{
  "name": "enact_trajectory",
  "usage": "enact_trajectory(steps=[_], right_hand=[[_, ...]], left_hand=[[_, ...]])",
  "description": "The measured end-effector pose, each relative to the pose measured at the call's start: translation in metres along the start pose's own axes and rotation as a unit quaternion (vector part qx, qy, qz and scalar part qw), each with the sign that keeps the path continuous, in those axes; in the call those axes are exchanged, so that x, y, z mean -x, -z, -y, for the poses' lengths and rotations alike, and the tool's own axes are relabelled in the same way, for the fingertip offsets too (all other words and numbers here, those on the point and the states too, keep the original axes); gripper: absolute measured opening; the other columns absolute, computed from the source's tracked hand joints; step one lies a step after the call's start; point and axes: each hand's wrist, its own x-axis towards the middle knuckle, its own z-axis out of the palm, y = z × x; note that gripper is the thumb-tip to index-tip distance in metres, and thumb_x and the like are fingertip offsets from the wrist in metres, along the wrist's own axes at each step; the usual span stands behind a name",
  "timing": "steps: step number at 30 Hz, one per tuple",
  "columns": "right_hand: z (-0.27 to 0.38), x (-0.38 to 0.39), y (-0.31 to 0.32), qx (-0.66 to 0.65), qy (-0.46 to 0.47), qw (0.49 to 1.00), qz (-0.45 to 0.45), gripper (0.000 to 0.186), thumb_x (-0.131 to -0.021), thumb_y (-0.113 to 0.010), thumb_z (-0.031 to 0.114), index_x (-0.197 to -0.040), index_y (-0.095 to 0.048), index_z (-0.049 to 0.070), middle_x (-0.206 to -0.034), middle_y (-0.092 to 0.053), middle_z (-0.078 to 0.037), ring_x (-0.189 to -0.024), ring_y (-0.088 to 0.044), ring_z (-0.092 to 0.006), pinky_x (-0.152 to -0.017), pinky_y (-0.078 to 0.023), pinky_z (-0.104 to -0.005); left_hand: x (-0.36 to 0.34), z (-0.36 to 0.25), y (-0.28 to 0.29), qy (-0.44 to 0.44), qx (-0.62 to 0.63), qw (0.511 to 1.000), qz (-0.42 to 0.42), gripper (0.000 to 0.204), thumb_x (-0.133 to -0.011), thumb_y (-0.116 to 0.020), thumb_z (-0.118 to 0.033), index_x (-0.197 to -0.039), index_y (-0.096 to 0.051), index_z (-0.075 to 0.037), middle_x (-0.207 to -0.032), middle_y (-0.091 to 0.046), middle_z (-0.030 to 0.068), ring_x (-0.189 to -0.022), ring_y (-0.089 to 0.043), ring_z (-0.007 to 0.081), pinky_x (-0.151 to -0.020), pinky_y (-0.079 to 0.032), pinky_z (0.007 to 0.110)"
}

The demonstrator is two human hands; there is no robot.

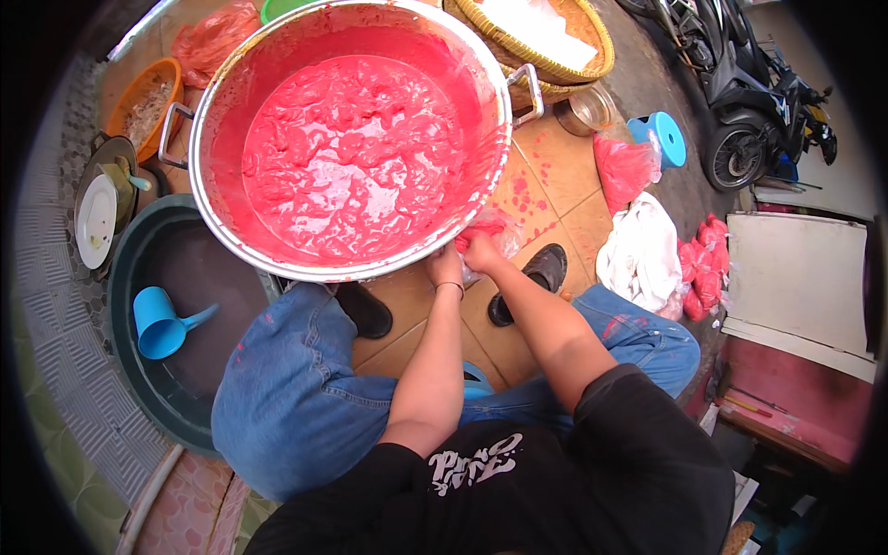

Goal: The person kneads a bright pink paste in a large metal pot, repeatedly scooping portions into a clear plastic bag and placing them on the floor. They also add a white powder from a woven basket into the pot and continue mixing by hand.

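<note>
A large metal pot (351, 157) of thick, glossy pink mixture sits in front of me. Just below its front rim, my left hand (445, 265) and my right hand (477, 247) are close together on a clear plastic bag (497, 231) smeared or partly filled with pink. My right hand's fingers are closed on the bag. My left hand's fingers are curled at it and partly hidden by the pot and bag.
Left are a dark tub (222, 370) with blue dipper (159, 322), plates (95, 222) and an orange basin (120, 129). Right are baskets (601, 63), a steel bowl (581, 113), blue stool (661, 137), pink bags (703, 268), white cloth (634, 259) and parked motorbikes (749, 120).
</note>
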Motion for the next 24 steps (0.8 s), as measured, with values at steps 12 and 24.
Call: enact_trajectory(steps=[12,24], right_hand=[[0.018,-0.068,0.092,0.104,-0.020,0.994,0.012,0.035,-0.074,-0.060,0.026,-0.103,-0.062,0.007,-0.104,-0.061,-0.018,-0.096,-0.059,-0.0329,-0.081,-0.047,-0.0383],[0.183,-0.003,0.242,-0.176,0.031,0.972,0.153,0.018,-0.084,-0.060,0.017,-0.092,-0.063,0.001,-0.082,-0.064,-0.004,-0.074,-0.060,-0.0108,-0.070,-0.050,-0.0269]], left_hand=[[-0.010,-0.021,-0.008,0.097,0.185,0.974,0.086,0.055,-0.085,-0.058,-0.030,-0.129,-0.040,-0.002,-0.123,-0.049,0.0059,-0.106,-0.053,0.0204,-0.084,-0.046,0.034],[-0.008,0.006,0.014,0.086,0.013,0.996,-0.014,0.058,-0.087,-0.053,-0.035,-0.127,-0.042,0.005,-0.128,-0.048,0.0115,-0.113,-0.046,0.0179,-0.093,-0.035,0.028]])
